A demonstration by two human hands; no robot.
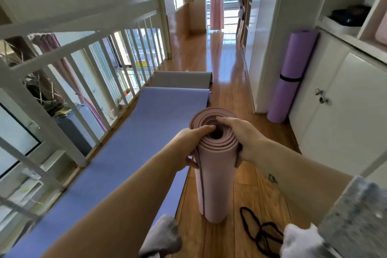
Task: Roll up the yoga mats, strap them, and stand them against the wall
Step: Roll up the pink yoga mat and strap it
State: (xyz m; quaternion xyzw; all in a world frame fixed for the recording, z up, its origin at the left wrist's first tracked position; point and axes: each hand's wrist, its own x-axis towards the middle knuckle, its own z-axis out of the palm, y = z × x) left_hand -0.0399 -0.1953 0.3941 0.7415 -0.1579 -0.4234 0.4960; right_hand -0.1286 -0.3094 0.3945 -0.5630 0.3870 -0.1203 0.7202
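Rolled pink mat (211,184) stands upright, centre. Left hand (188,148) grips its top rim at 9 o'clock, right hand (240,136) at 3. Blue mat (134,142) lies flat at 9. Strapped purple mat (291,73) stands at 2. Loose straps (257,230) lie at 5.

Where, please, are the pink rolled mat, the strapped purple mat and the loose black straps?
pink rolled mat (211,184): head view, its bare side.
strapped purple mat (293,56): head view, above its strap.
loose black straps (257,236): head view, where loops cross.
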